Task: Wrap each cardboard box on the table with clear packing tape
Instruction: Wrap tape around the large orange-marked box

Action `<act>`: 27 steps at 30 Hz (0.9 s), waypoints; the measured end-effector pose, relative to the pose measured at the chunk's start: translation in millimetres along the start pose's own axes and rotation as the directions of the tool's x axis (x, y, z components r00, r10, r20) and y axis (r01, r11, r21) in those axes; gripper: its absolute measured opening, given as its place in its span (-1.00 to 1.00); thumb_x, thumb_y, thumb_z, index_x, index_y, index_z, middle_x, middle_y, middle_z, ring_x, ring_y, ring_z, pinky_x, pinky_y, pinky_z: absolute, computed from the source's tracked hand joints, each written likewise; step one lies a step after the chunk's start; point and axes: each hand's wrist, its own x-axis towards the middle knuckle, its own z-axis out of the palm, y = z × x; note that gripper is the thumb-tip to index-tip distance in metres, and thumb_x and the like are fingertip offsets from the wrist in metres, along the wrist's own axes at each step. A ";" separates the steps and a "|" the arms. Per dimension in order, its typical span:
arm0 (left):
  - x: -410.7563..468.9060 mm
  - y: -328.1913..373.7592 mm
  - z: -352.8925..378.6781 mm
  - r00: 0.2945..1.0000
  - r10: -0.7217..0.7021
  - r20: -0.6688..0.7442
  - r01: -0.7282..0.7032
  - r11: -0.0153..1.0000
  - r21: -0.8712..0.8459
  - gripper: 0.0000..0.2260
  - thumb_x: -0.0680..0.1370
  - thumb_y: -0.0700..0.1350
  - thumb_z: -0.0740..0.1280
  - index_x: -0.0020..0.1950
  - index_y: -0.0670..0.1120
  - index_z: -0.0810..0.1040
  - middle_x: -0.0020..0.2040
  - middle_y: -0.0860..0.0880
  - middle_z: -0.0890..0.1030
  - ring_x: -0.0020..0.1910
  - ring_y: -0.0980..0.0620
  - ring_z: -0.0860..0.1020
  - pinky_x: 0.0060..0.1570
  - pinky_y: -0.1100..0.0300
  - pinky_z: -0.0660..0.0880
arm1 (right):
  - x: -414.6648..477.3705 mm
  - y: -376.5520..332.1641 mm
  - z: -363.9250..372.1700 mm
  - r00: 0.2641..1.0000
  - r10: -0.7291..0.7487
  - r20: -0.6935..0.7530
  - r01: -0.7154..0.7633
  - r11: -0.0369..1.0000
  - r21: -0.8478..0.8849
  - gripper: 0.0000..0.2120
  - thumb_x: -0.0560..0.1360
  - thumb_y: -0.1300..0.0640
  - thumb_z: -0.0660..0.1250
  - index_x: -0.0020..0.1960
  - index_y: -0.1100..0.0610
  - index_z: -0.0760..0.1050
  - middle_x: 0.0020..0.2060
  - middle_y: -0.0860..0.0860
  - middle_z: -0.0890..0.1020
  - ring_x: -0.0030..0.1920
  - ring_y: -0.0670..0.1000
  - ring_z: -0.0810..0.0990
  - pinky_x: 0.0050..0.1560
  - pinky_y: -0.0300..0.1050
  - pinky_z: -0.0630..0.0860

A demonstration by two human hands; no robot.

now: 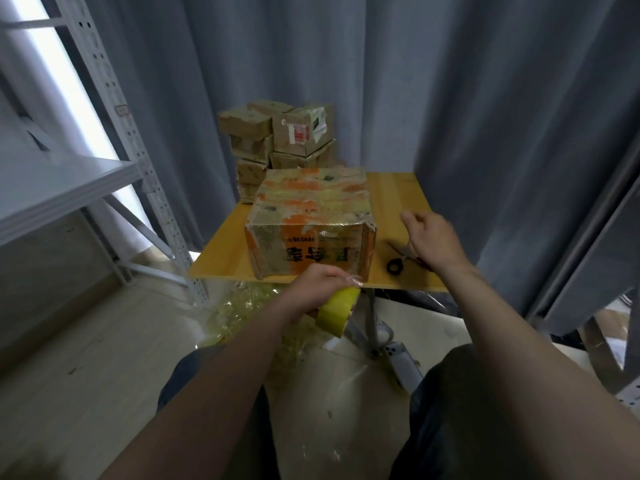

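Nearby: 1 big box [311, 216], 1 tape roll [336, 310].

Forearms are bare as far as the view reaches, and the left hand [320, 284] and right hand [433, 242] are bare too — dark trousers [460, 410] (plain cloth, faintly blue) cover both thighs.

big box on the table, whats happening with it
A person is taping the big cardboard box on the wooden table. Their left hand grips a yellowish tape roll at the table's near edge, below the box's front. Their right hand hovers, fingers loose, above the scissors lying right of the box. Smaller boxes are stacked behind.
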 end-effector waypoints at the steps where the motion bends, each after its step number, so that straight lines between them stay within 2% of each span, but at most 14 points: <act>1: -1.2 0.2 -2.0 1.000 0.000 -0.003 0.000 1.000 -0.011 -0.82 0.65 -0.06 0.35 0.16 -0.09 0.69 -0.07 0.19 0.58 -0.08 0.14 0.53 -0.18 0.17 0.45 | 3.7 -12.1 2.7 0.990 -0.134 -0.049 0.138 0.987 0.084 -0.61 0.67 -0.22 0.17 0.14 0.03 0.62 0.06 -0.04 0.59 0.13 0.02 0.50 0.19 0.00 0.43; 2: -1.6 -0.8 -3.6 1.000 -0.004 -0.004 0.004 1.000 -0.017 -0.81 0.65 -0.05 0.35 0.16 -0.09 0.68 -0.06 0.16 0.59 -0.07 0.10 0.55 -0.17 0.16 0.47 | 8.1 -25.0 7.1 0.963 -0.268 -0.021 0.269 0.957 0.107 -0.55 0.65 -0.28 0.15 0.23 -0.01 0.62 0.18 -0.08 0.59 0.25 0.01 0.46 0.29 0.01 0.37; 3: -2.6 -1.5 -4.8 1.000 -0.008 -0.004 0.008 1.000 -0.018 -0.80 0.64 -0.04 0.35 0.16 -0.10 0.69 -0.04 0.11 0.60 -0.03 0.04 0.57 -0.13 0.13 0.49 | 11.0 -37.5 12.9 0.925 -0.371 0.076 0.368 0.928 0.047 -0.49 0.62 -0.34 0.12 0.34 -0.08 0.59 0.34 -0.10 0.55 0.38 0.01 0.37 0.39 -0.01 0.28; 5: -3.0 -4.0 -6.6 1.000 -0.012 -0.012 0.012 1.000 -0.009 -0.78 0.63 -0.01 0.36 0.17 -0.10 0.70 0.01 0.03 0.62 0.06 -0.06 0.58 -0.03 0.06 0.51 | 18.7 -51.6 30.9 0.854 -0.444 0.273 0.496 0.852 -0.166 -0.42 0.57 -0.44 0.11 0.48 -0.20 0.47 0.54 -0.16 0.38 0.52 0.03 0.19 0.48 0.06 0.18; 6: -2.2 -5.4 -7.5 1.000 -0.017 -0.018 0.017 1.000 -0.010 -0.77 0.63 -0.01 0.37 0.17 -0.09 0.70 0.00 0.02 0.63 0.07 -0.06 0.58 -0.01 0.04 0.50 | 21.4 -52.5 40.0 0.848 -0.428 0.313 0.505 0.832 -0.230 -0.41 0.56 -0.45 0.14 0.50 -0.24 0.44 0.55 -0.17 0.36 0.54 0.03 0.16 0.49 0.10 0.20; 7: -1.6 -6.9 -8.5 1.000 -0.019 -0.024 0.019 1.000 -0.011 -0.78 0.63 -0.01 0.37 0.16 -0.09 0.71 -0.02 0.03 0.63 0.06 -0.06 0.58 0.00 0.03 0.50 | 22.0 -51.6 47.5 0.857 -0.423 0.294 0.497 0.827 -0.261 -0.41 0.54 -0.45 0.19 0.50 -0.25 0.43 0.53 -0.18 0.39 0.54 0.04 0.17 0.48 0.13 0.26; 11: -0.3 -12.7 -12.9 0.999 -0.026 -0.038 0.026 1.000 -0.010 -0.79 0.64 0.00 0.36 0.14 -0.06 0.72 -0.04 0.06 0.63 0.07 -0.06 0.58 0.05 0.01 0.51 | 18.3 -39.1 65.5 0.844 -0.527 0.094 0.529 0.793 -0.301 -0.36 0.42 -0.39 0.41 0.45 -0.24 0.49 0.43 -0.19 0.50 0.48 0.06 0.28 0.32 0.07 0.49; 13: -0.5 -14.0 -14.0 0.999 -0.025 -0.041 0.025 1.000 -0.008 -0.80 0.64 -0.02 0.36 0.15 -0.06 0.72 -0.05 0.09 0.63 0.05 -0.02 0.56 0.03 0.03 0.51 | 17.0 -39.8 65.6 0.836 -0.539 0.108 0.538 0.764 -0.355 -0.31 0.39 -0.34 0.48 0.47 -0.23 0.46 0.43 -0.17 0.49 0.47 0.07 0.29 0.26 0.09 0.53; 16: -1.7 -10.9 -14.4 0.999 -0.014 -0.031 0.014 1.000 -0.007 -0.79 0.65 -0.04 0.35 0.17 -0.08 0.71 -0.06 0.12 0.61 -0.02 0.06 0.54 -0.03 0.09 0.49 | 15.2 -42.2 62.5 0.831 -0.530 0.169 0.547 0.721 -0.426 -0.23 0.35 -0.27 0.56 0.51 -0.22 0.40 0.44 -0.13 0.46 0.47 0.08 0.28 0.28 0.13 0.52; 18: -1.6 -8.1 -15.5 1.000 -0.004 -0.021 0.003 1.000 -0.023 -0.79 0.65 -0.05 0.34 0.18 -0.10 0.70 -0.07 0.14 0.61 -0.05 0.11 0.54 -0.07 0.14 0.49 | 15.3 -45.7 58.5 0.832 -0.524 0.185 0.546 0.711 -0.444 -0.22 0.35 -0.34 0.52 0.51 -0.22 0.40 0.42 -0.12 0.46 0.46 0.08 0.28 0.26 0.15 0.54; 21: -0.2 -3.3 -16.8 0.999 0.011 -0.030 -0.012 0.999 -0.048 -0.79 0.65 -0.06 0.35 0.18 -0.10 0.70 -0.10 0.12 0.64 -0.06 0.11 0.57 -0.09 0.16 0.50 | 15.6 -60.0 57.5 0.862 -0.480 0.160 0.495 0.734 -0.465 -0.27 0.42 -0.52 0.29 0.48 -0.18 0.45 0.37 -0.08 0.51 0.43 0.10 0.32 0.20 0.13 0.56; 22: 0.7 -3.0 -17.3 0.999 0.010 -0.039 -0.012 0.998 -0.054 -0.80 0.64 -0.05 0.36 0.16 -0.09 0.71 -0.10 0.12 0.65 -0.04 0.08 0.58 -0.06 0.14 0.50 | 15.4 -62.1 59.9 0.866 -0.475 0.154 0.485 0.723 -0.492 -0.28 0.44 -0.50 0.29 0.49 -0.16 0.45 0.36 -0.06 0.51 0.42 0.12 0.33 0.19 0.14 0.57; 25: -0.3 -0.1 -19.8 0.998 0.018 -0.055 -0.020 0.998 -0.053 -0.84 0.63 -0.01 0.37 0.08 0.00 0.73 -0.09 0.13 0.66 0.03 0.02 0.60 0.07 0.03 0.53 | 13.2 -59.1 69.2 0.849 -0.496 0.182 0.510 0.679 -0.528 -0.22 0.40 -0.32 0.50 0.54 -0.14 0.36 0.38 -0.01 0.44 0.45 0.16 0.28 0.14 0.19 0.62; 27: -3.5 3.0 -22.8 0.997 0.044 -0.067 -0.048 0.997 -0.054 -0.84 0.64 -0.03 0.36 0.08 0.00 0.73 -0.08 0.14 0.67 0.00 0.06 0.61 0.04 0.05 0.53 | 15.6 -58.7 65.8 0.842 -0.481 0.245 0.528 0.640 -0.558 -0.13 0.38 -0.20 0.58 0.58 -0.13 0.26 0.43 0.03 0.37 0.48 0.18 0.24 0.13 0.19 0.62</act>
